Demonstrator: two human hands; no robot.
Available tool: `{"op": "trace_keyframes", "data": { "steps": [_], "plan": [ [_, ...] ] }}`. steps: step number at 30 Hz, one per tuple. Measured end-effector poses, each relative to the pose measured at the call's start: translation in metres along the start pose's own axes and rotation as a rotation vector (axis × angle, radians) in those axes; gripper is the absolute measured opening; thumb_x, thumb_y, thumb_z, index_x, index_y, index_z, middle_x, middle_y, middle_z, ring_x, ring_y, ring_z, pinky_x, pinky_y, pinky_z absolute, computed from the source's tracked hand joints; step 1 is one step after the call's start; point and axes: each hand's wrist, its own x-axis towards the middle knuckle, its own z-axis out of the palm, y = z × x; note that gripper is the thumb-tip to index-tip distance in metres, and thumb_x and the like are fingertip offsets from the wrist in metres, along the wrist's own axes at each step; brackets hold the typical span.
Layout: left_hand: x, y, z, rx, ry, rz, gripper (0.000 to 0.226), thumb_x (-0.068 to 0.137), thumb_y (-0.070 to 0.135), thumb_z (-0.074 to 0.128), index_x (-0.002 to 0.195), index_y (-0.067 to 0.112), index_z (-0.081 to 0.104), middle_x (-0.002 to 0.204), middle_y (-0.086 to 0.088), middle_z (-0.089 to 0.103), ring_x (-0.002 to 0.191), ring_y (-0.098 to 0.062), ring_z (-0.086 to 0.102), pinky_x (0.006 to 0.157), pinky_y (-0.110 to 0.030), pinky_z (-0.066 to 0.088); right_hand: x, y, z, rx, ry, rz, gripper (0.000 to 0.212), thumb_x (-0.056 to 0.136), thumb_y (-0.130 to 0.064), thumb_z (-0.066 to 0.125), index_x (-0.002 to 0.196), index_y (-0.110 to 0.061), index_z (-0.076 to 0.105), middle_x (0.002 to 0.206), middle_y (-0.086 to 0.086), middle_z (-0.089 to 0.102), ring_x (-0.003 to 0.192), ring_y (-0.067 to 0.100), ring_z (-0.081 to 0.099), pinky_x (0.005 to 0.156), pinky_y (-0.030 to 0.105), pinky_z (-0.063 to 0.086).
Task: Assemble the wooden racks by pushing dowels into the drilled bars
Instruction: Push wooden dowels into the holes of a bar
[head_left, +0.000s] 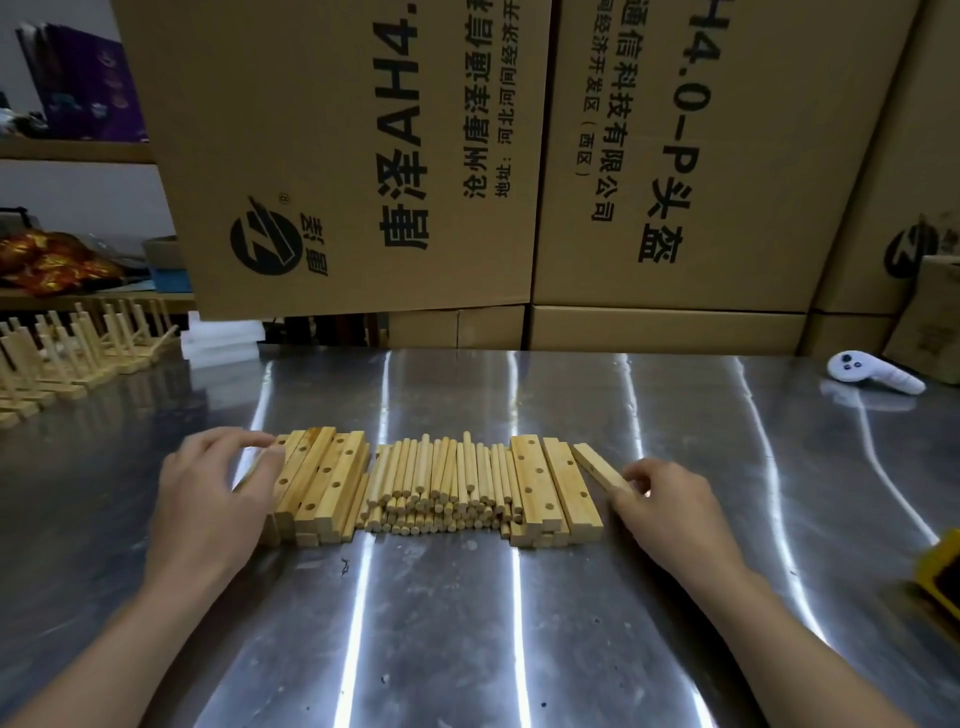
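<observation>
A heap of dowels (441, 483) is laid in the middle of a shiny metal table (467, 597). The dowels are lined up side by side. Their long way runs from 6 o'clock to 12 o'clock, and their round ends are turned toward the person.

Drilled bars are stacked on both sides of the heap. The left stack of bars (317, 483) is set at 9 o'clock from the dowels and touches them. Its bars are tipped a little toward 1 o'clock, and the holes on top can be seen. The right stack of bars (550, 483) is set at 3 o'clock from the dowels and is pointed close to 12 o'clock.

The left hand (208, 499) is placed at the left edge of the left stack. Its fingers are bent a little and spread apart, and the tips are laid on the outer bar. It cannot be told if that bar is gripped.

A loose bar (597, 465) is found just right of the right stack. Its near end is pinched by the curled fingers of the right hand (670, 504). Its far end is pointed toward 11 o'clock.

Finished racks (67, 353) are lined up at 10 o'clock on the table. A white controller (872, 371) is laid at 2 o'clock. Big cardboard boxes (363, 156) are stacked behind the table at 12 o'clock.
</observation>
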Motion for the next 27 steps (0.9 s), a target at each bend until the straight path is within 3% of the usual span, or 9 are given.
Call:
{"op": "trace_keyframes", "data": {
  "steps": [2,4,6,8,13,17,20,23,27],
  "plan": [
    [-0.001,0.008,-0.002,-0.011,0.091,0.036,0.009,0.104,0.026,0.067,0.109,0.023,0.074,0.127,-0.005,0.063,0.127,-0.027,0.048,0.096,-0.040,0.035,0.002,0.001,-0.004,0.070,0.107,0.024,0.015,0.097,-0.031,0.065,0.097,-0.025,0.078,0.084,-0.008,0.070,0.084,0.021,0.065,0.073,0.035,0.052],
    [-0.004,0.026,-0.008,-0.091,0.168,0.101,0.016,0.101,0.031,0.063,0.108,0.021,0.074,0.119,0.002,0.064,0.122,-0.021,0.049,0.093,-0.038,0.036,0.000,-0.009,-0.011,0.382,0.152,0.014,0.015,0.101,-0.028,0.067,0.093,-0.027,0.079,0.076,-0.010,0.071,0.080,0.020,0.068,0.067,0.034,0.051],
    [-0.015,0.053,-0.011,-0.271,0.176,0.172,0.017,0.096,0.034,0.059,0.103,0.027,0.072,0.106,0.013,0.065,0.106,-0.011,0.057,0.084,-0.033,0.044,-0.010,-0.032,-0.016,0.775,0.024,-0.014,0.019,0.104,-0.026,0.065,0.095,-0.028,0.081,0.073,-0.005,0.071,0.070,0.017,0.065,0.056,0.032,0.052],
    [-0.030,0.079,-0.007,-0.503,0.062,0.175,0.011,0.094,0.035,0.065,0.102,0.032,0.072,0.096,0.014,0.069,0.088,-0.006,0.065,0.071,-0.021,0.052,-0.025,-0.053,-0.018,0.972,-0.158,-0.086,0.018,0.105,-0.029,0.064,0.103,-0.029,0.082,0.073,0.002,0.065,0.061,0.015,0.056,0.049,0.026,0.045],
    [-0.063,0.117,0.016,-0.986,-0.451,-0.131,0.044,0.094,0.036,0.076,0.136,0.031,0.062,0.113,0.001,0.075,0.085,-0.028,0.078,0.054,-0.033,0.060,-0.052,-0.094,-0.009,0.990,-0.321,-0.261,0.020,0.102,-0.038,0.066,0.105,-0.026,0.082,0.060,0.001,0.052,0.055,0.013,0.046,0.055,0.034,0.043],
    [-0.067,0.111,0.013,-1.122,-0.409,-0.259,0.030,0.094,0.022,0.076,0.121,0.011,0.068,0.107,-0.010,0.079,0.090,-0.027,0.079,0.056,-0.026,0.060,-0.063,-0.119,0.003,1.020,-0.322,-0.221,0.015,0.097,-0.038,0.074,0.100,-0.025,0.079,0.064,-0.001,0.059,0.056,0.012,0.050,0.051,0.026,0.042],
    [-0.062,0.103,0.010,-1.181,-0.379,-0.308,0.032,0.096,0.024,0.075,0.124,0.011,0.069,0.114,-0.011,0.079,0.102,-0.027,0.079,0.063,-0.025,0.063,-0.061,-0.131,0.010,1.113,-0.290,-0.124,0.031,0.085,-0.035,0.084,0.112,-0.023,0.074,0.078,0.004,0.074,0.065,0.015,0.065,0.060,0.025,0.054],
    [-0.062,0.103,0.010,-1.218,-0.383,-0.340,0.033,0.097,0.030,0.073,0.125,0.013,0.069,0.115,-0.011,0.079,0.106,-0.027,0.078,0.066,-0.025,0.064,-0.066,-0.134,0.021,1.188,-0.221,-0.123,0.027,0.092,-0.024,0.081,0.117,-0.018,0.072,0.090,0.007,0.079,0.075,0.018,0.073,0.071,0.033,0.060],
    [-0.066,0.105,0.016,-1.252,-0.385,-0.371,0.022,0.100,0.032,0.071,0.113,0.016,0.077,0.113,-0.013,0.080,0.104,-0.029,0.079,0.065,-0.025,0.063,-0.080,-0.128,0.030,1.240,-0.123,-0.135,0.033,0.093,-0.029,0.082,0.123,-0.031,0.069,0.100,0.009,0.079,0.084,0.025,0.078,0.072,0.034,0.062]
  ]
}}
